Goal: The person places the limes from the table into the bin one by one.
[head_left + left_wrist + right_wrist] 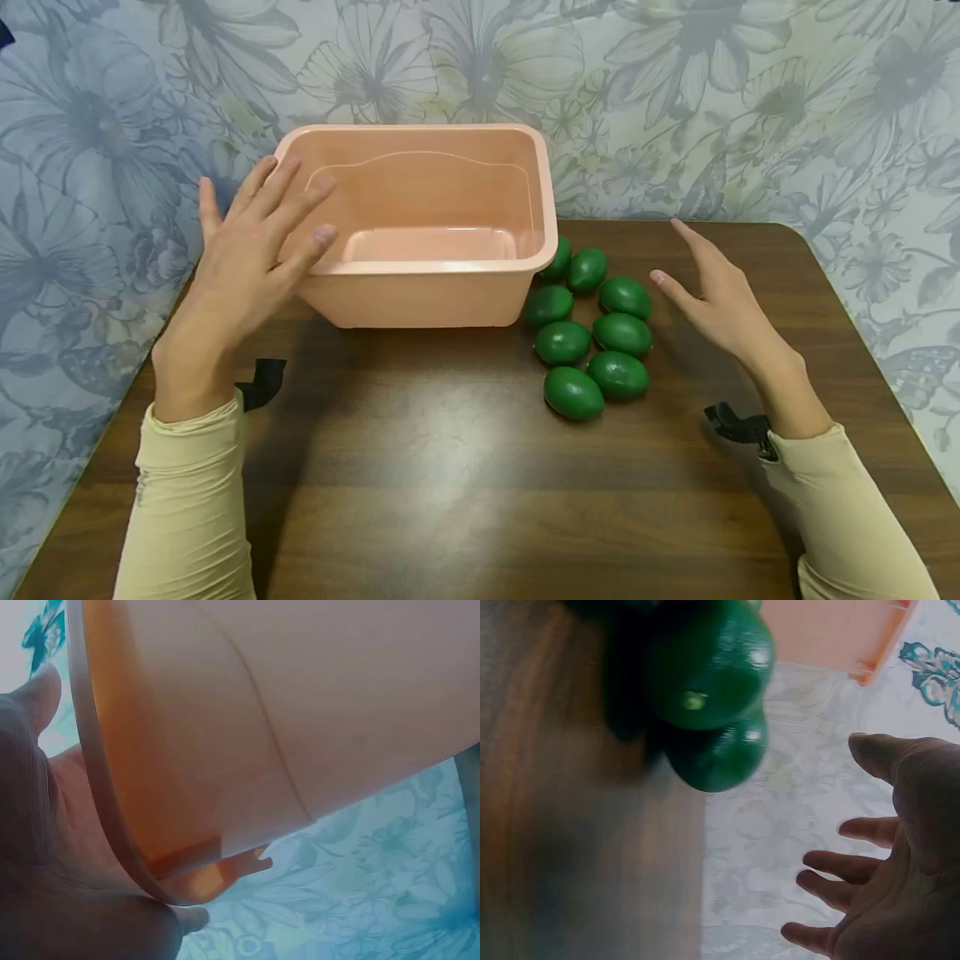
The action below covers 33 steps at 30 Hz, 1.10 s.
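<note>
Wood-grain table (420, 500) against flowered wallpaper (885, 83): 8 green fruits (622, 334) beside the pink tub (427, 267), my left hand (247, 242) loose at its side, right hand (723, 304) empty, spread near them, seemingly reaching; next calls for curling round 1.

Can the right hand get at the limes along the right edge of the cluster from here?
Probably yes. The right hand is open and empty beside those limes, with nothing visible in between. The peach tub stands to the cluster's left, leaving that approach free.
</note>
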Available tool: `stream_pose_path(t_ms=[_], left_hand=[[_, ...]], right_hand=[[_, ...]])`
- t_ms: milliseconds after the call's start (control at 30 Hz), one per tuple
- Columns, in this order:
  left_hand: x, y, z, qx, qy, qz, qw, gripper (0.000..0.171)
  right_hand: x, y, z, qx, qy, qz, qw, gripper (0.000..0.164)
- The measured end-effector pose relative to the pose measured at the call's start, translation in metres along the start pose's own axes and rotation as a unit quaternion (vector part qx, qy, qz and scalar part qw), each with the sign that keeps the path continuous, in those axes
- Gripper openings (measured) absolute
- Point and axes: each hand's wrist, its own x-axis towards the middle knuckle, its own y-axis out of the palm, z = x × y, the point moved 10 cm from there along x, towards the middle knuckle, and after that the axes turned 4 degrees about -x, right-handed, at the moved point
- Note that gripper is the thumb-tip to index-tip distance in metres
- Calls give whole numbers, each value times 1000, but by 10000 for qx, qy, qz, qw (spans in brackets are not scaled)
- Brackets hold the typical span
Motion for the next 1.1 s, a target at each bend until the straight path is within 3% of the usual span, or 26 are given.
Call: stream_pose_path(t_ms=[100,233,367,567,867,1000,1100], left_hand=[[2,-7,3,-400,15,-520,9978,55],[3,-20,10,-853,37,-1350,9872,43],[3,-26,19,-1122,-50,-1712,9788,37],[2,-24,36,-1439,-421,-1734,9734,37],[3,-12,56,-2275,-958,-1506,9573,36],[4,-14,45,-1940,-639,-1471,9678,35],[3,-16,26,-1329,-65,-1386,9814,36]], right_hand=[[-1,10,-6,21,111,149,9998,72],[1,20,-11,15,159,314,9994,67],[2,25,-15,69,144,345,9993,63],[2,34,-25,659,296,417,9965,56],[5,46,-37,1614,488,512,9844,54],[5,52,-38,1751,547,639,9809,56],[5,55,-39,1733,603,679,9807,55]])
